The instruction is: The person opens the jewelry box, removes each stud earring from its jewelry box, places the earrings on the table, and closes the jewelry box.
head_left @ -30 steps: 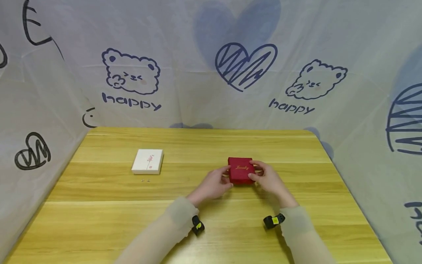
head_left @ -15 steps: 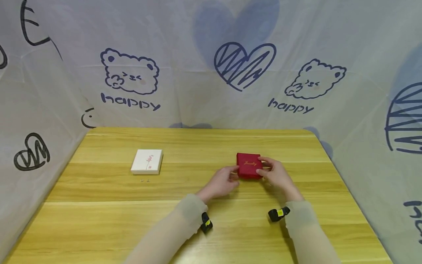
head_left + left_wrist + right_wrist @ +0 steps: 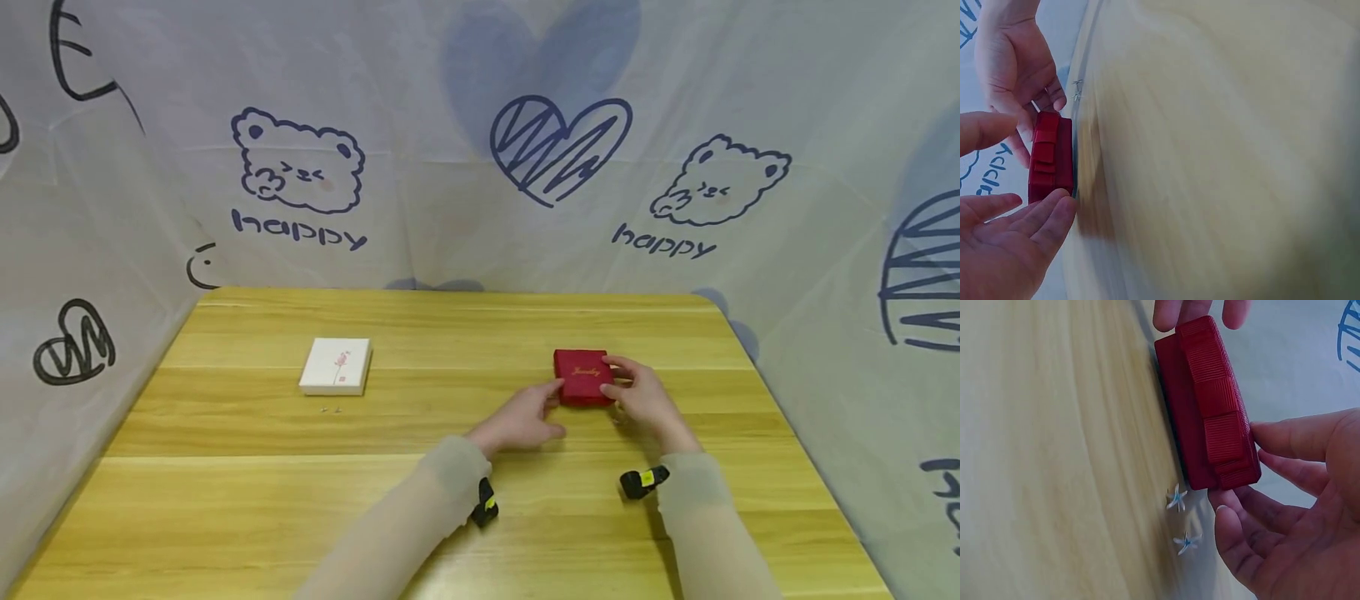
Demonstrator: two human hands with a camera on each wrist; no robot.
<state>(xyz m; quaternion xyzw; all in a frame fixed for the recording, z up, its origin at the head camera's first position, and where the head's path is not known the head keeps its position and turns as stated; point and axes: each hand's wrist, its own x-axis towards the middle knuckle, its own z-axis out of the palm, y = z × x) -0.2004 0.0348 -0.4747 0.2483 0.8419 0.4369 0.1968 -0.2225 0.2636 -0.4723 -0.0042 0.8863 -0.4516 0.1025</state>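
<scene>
A red jewelry box with gold lettering on its lid lies on the table, right of the middle. A ribbed red bow runs along its near side in the right wrist view. My right hand grips the box's right side, thumb at the lid edge. My left hand touches the left side with extended fingertips; its thumb stands apart from the box. Two small silver starfish-shaped pieces, one upper and one lower, lie beside the box, near my right fingers.
A white square box with a pink flower print stands at the left of the wooden table. Two tiny pieces, one left and one right, lie before it. A printed white cloth hangs behind the table.
Both hands have moved the red jewelry box to the right and slightly away. My left thumb has spread away from the box. The white box has stayed in place.
</scene>
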